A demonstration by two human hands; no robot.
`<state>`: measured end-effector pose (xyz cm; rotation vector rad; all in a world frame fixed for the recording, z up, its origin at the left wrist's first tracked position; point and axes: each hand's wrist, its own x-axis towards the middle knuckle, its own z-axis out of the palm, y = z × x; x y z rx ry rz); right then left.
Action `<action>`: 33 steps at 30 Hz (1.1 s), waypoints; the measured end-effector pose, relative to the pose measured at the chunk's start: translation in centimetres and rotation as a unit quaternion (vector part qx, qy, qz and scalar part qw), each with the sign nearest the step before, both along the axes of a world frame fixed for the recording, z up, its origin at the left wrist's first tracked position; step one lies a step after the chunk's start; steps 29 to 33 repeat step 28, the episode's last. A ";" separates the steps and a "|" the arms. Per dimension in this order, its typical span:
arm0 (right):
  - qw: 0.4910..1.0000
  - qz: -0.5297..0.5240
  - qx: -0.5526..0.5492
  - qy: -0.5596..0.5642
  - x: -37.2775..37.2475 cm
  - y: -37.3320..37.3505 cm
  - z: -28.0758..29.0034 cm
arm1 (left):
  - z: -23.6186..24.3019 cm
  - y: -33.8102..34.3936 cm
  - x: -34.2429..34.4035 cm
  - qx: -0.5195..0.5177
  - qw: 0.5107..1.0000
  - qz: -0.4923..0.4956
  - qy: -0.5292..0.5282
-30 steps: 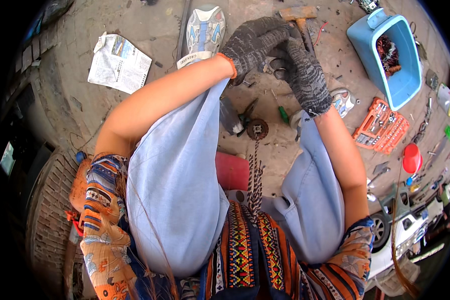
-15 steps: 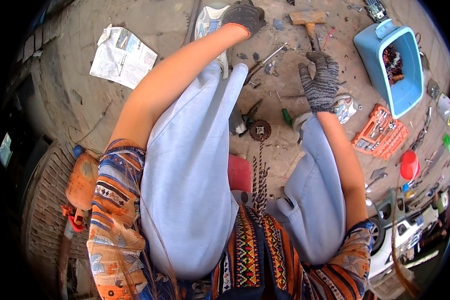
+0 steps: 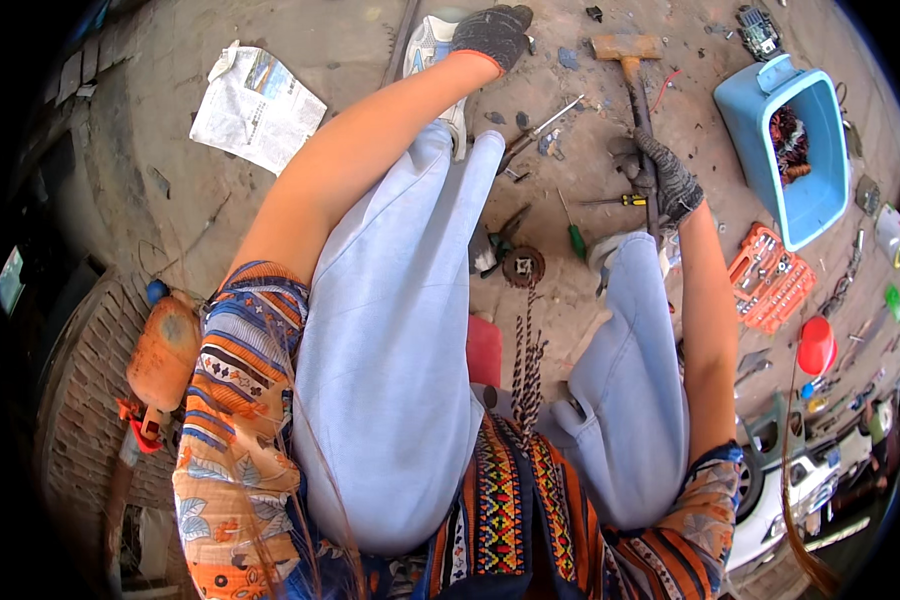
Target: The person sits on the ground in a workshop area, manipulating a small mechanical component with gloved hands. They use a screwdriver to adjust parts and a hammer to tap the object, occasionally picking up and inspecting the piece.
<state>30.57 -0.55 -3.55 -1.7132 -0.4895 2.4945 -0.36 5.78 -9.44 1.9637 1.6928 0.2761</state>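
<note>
My right hand (image 3: 667, 183), in a dark grey knit glove, wraps round the handle of a hammer (image 3: 638, 95). The hammer's tan, rusty head points away from me, and its handle runs back toward my right knee. Beyond my left shoe (image 3: 431, 44), my left hand (image 3: 492, 38) is gloved too, its fingers curled closed near the floor; what they hold, if anything, is hidden. Beside my right hand lies a yellow-and-black screwdriver (image 3: 632, 201). Closer to the middle are a green-handled screwdriver (image 3: 576, 240) and a round rusty toothed part (image 3: 523, 266).
A light blue bin (image 3: 760, 150) with dark reddish scrap stands at the right. Near it lie an orange socket set (image 3: 773, 278) and a red cup (image 3: 816, 346). A newspaper sheet (image 3: 260, 110) is at the left, and a long-shafted tool (image 3: 542, 130) lies between my feet.
My right hand, earlier with its fingers spread at the hammer handle, has turned and closed round it. The yellow-and-black screwdriver has come into sight. My left hand stays closed in about the same place.
</note>
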 end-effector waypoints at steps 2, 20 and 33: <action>1.000 0.007 0.029 -0.003 0.1 -0.7 -0.2 | 1.0 0.1 -0.1 -0.017 1.000 0.002 -0.009; 0.790 0.278 0.450 -0.310 -4.4 -0.5 3.8 | 3.5 -3.0 -4.1 0.048 0.917 0.267 -0.293; 0.683 0.374 0.503 -0.377 -6.8 0.6 2.4 | 2.7 -3.5 -5.9 0.017 0.879 0.358 -0.315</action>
